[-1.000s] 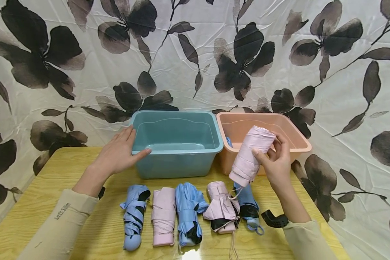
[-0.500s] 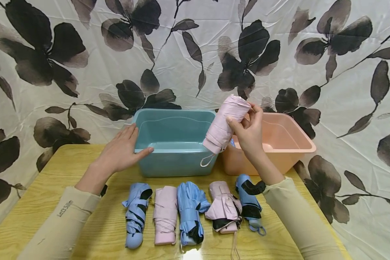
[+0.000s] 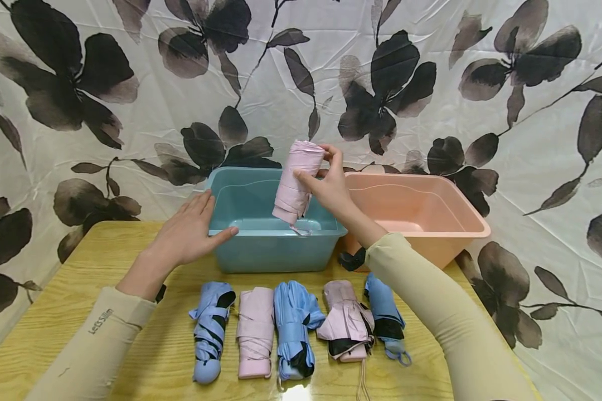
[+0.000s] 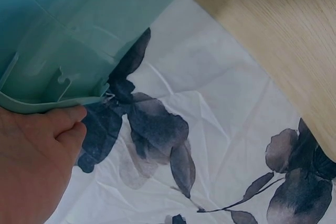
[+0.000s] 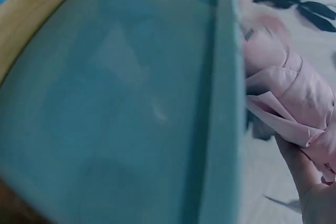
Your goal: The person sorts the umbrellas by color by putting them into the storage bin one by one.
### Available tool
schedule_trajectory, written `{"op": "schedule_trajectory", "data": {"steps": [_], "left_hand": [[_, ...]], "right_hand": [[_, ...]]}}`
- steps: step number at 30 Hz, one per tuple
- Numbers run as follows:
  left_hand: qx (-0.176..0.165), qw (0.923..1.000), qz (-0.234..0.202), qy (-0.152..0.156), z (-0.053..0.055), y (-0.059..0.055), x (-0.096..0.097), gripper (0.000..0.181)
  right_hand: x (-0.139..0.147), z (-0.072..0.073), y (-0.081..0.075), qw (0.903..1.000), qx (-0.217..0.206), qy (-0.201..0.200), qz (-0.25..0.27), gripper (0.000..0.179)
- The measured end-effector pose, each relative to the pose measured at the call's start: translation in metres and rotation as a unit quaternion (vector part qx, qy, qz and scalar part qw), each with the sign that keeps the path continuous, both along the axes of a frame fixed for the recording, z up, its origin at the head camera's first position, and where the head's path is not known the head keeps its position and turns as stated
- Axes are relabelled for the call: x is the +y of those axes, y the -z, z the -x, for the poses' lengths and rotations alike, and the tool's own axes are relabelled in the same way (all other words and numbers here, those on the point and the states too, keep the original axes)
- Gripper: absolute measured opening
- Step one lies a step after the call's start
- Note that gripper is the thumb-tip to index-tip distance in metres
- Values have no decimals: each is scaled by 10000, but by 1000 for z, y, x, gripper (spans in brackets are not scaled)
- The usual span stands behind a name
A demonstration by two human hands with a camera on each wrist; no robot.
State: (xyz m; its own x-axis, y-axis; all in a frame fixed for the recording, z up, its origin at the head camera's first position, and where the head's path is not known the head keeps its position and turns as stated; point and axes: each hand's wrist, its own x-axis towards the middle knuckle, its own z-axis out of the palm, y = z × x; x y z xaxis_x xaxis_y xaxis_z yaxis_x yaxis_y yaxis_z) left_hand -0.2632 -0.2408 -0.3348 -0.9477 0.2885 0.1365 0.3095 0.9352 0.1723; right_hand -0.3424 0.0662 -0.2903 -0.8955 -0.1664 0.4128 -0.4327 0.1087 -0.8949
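A folded pink umbrella (image 3: 298, 181) is gripped by my right hand (image 3: 333, 181), thumb on the near side, fingers on its far upper side. It hangs tilted over the teal bin (image 3: 276, 253), wrist loop dangling at its lower end. In the right wrist view the umbrella (image 5: 296, 90) shows beyond the bin's rim, with part of the hand (image 5: 310, 182) below. My left hand (image 3: 183, 231) rests on the teal bin's left front corner, fingers straight, thumb reaching over the front rim. The left wrist view shows this hand (image 4: 39, 153) against the rim.
On the wooden table (image 3: 145, 356) lie a blue umbrella (image 3: 209, 334), a pink one (image 3: 255, 334), another blue one (image 3: 294, 328), a pink one (image 3: 345, 323) and a small blue one (image 3: 385, 312). An orange bin (image 3: 431, 245) stands to the right. A floral cloth (image 3: 301, 83) hangs behind.
My right hand has carried the pink umbrella leftward from in front of the orange bin, up and over the teal bin. The left hand has stayed at the teal bin's corner.
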Motion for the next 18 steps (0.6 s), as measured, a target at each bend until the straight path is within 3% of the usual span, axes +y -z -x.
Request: {"op": "schedule_trajectory", "data": {"steps": [6, 12, 18], "left_hand": [[-24, 10000, 4, 0, 1, 2, 0, 105], [-98, 10000, -1, -17, 1, 1, 0, 106], [-160, 9999, 10, -32, 1, -1, 0, 106]], "right_hand": [[-32, 14, 11, 9965, -572, -106, -606, 75], [-62, 22, 16, 9849, -1178, -38, -1265, 76], [-91, 25, 23, 9730, -1870, -60, -1350, 78]]}}
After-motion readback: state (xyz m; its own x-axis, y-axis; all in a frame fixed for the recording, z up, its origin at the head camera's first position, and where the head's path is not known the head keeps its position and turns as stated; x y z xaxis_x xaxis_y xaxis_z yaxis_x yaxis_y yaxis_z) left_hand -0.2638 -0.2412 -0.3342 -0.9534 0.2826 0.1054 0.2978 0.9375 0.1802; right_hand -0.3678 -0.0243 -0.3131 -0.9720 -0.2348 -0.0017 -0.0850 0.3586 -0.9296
